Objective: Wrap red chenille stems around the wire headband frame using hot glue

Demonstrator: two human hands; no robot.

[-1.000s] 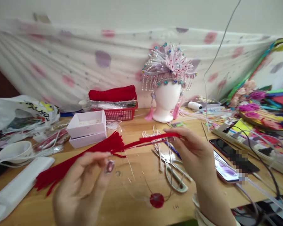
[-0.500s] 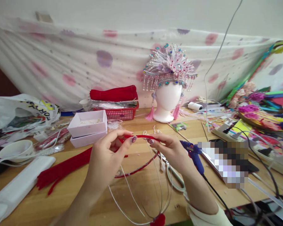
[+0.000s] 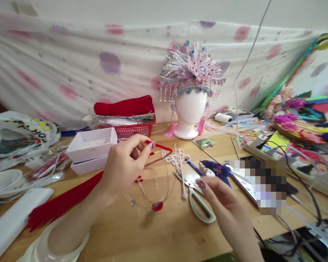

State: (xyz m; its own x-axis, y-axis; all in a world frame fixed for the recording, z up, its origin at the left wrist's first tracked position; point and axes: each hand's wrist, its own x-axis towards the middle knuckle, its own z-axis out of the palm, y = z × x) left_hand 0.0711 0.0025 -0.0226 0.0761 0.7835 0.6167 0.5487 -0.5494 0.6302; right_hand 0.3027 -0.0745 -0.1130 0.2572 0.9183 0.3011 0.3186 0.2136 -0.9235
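My left hand (image 3: 129, 158) is closed in a pinch on the red-wrapped rim of a wire frame (image 3: 166, 149). Thin bare wires hang from that rim down to a red fuzzy knot (image 3: 157, 206) above the tabletop. Empty, with its fingers loosely apart, my right hand (image 3: 221, 198) hovers beside the scissors (image 3: 201, 207). A blue glue gun (image 3: 215, 167) lies just beyond its fingers. Between the hands are strings of white beads (image 3: 177, 158) and a blue pen-like stick (image 3: 194, 167). A bundle of red chenille stems (image 3: 65, 198) lies partly under my left forearm.
A white mannequin head (image 3: 190, 112) wears a pink beaded headdress (image 3: 194, 71) at the back. White boxes (image 3: 90, 145) and a red basket (image 3: 142, 129) stand left of it. A phone (image 3: 243, 185), a power strip (image 3: 278, 163) and cables occupy the right side.
My right hand has let go of the red strip and moved right and down towards the scissors. The wire frame has swung left and tilted in my left hand, which still grips it.
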